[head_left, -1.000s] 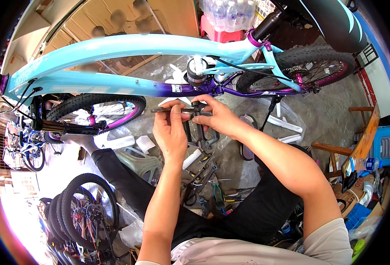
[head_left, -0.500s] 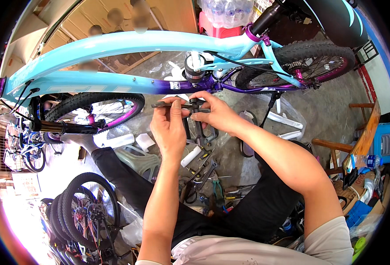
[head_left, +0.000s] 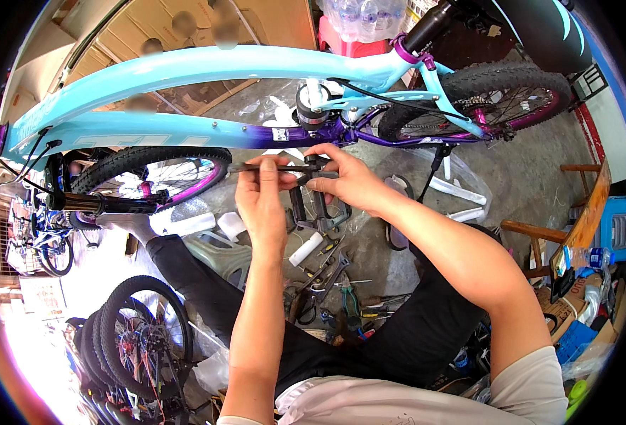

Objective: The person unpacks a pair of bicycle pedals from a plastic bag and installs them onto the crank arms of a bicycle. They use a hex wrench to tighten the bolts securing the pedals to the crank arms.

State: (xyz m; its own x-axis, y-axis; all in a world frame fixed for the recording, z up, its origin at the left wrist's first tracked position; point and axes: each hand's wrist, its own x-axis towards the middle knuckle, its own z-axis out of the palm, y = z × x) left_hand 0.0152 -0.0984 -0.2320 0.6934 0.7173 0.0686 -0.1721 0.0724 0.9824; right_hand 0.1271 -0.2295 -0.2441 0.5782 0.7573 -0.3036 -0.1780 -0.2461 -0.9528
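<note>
My left hand [head_left: 263, 205] pinches a thin dark flat bar [head_left: 238, 168] between thumb and fingers. The bar runs rightward to a dark part with a rounded top [head_left: 316, 161]. My right hand [head_left: 341, 177] is closed on that part; its exact kind I cannot make out. Two dark arms [head_left: 298, 207] show below it; whether they belong to it I cannot tell. Both hands are just below the purple lower tube of a light-blue bicycle frame [head_left: 206, 67], apart from it.
Pliers with green handles [head_left: 350, 303] and several other tools lie on the floor between my legs. Bicycle wheels [head_left: 146, 333] stand at lower left. A wooden stool [head_left: 585, 212] is at right. Bottles [head_left: 366, 18] sit on a red stool [head_left: 352, 48] behind the bicycle.
My left hand has shifted slightly left and its bar has turned, now looking thinner and sticking out farther left. My right hand stays nearly in place, still gripping the dark part.
</note>
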